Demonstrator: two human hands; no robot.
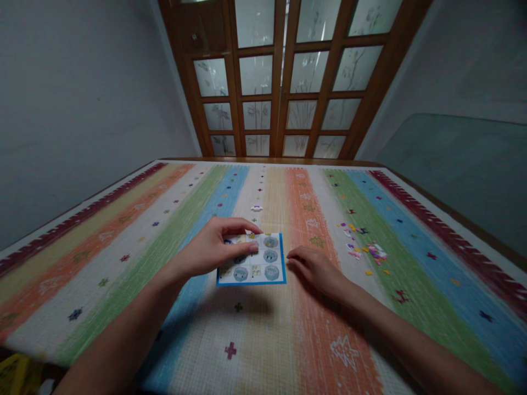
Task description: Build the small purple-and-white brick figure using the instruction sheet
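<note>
- At the near left corner, partly cut off, something yellow (18, 373), too dark to make out.
- Spread across the bench (280, 161), a striped cloth (276, 203) printed with crosses, trees and deer.
- In the left hand (208, 249), a picture sheet (269, 270), gripped along its left part, thumb on top and fingers at the far edge: a narrow, closed grip.
- Near the sheet's right edge but apart from it, the right hand (321, 269), loosely curled, low over an orange stripe; cannot tell of anything inside that grip.
- Of the sheet itself: centred before the body, apparently lifted a little, with a shadow on the cloth below; white, blue-edged along right and bottom, printed with pale rounded figures, some bearing dark marks, beside small yellowish panels; partly hidden under the thumb and hand.
- Beyond the right hand, to the right, loose small pieces (376, 250) in pink, purple, white, yellow and orange, strewn over white and green stripes, some bunched, some alone.
- Just beyond the left fingertips, apart from the sheet, a small white-and-purple cluster (256, 208), seemingly joined already.
- Judged from that: apparently early on, with little put together and most left loose.
- Farthest off, wood-framed glass doors (280, 99).
</note>
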